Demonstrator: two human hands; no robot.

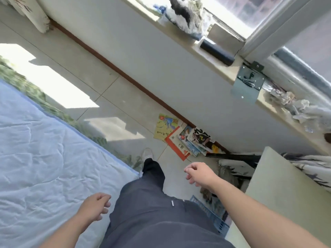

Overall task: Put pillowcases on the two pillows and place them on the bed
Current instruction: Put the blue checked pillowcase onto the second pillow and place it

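Note:
The bed [41,149] fills the left side, covered in a wrinkled pale blue sheet with a leafy green skirt along its edge. My left hand [95,206] hangs over the bed's near corner, fingers loosely curled, holding nothing. My right hand [198,173] hovers above the floor to the right of my leg, fingers relaxed and empty. White fabric with a dark bamboo print [311,167] lies bunched at the right edge; whether it is a pillow or a pillowcase I cannot tell.
My leg in dark trousers and a white shoe [147,153] stands on the tiled floor beside the bed. Several children's books [180,138] lie against the wall. A pale cabinet top [279,190] sits at right, a blue basket [213,213] below it. The windowsill [211,45] holds clutter.

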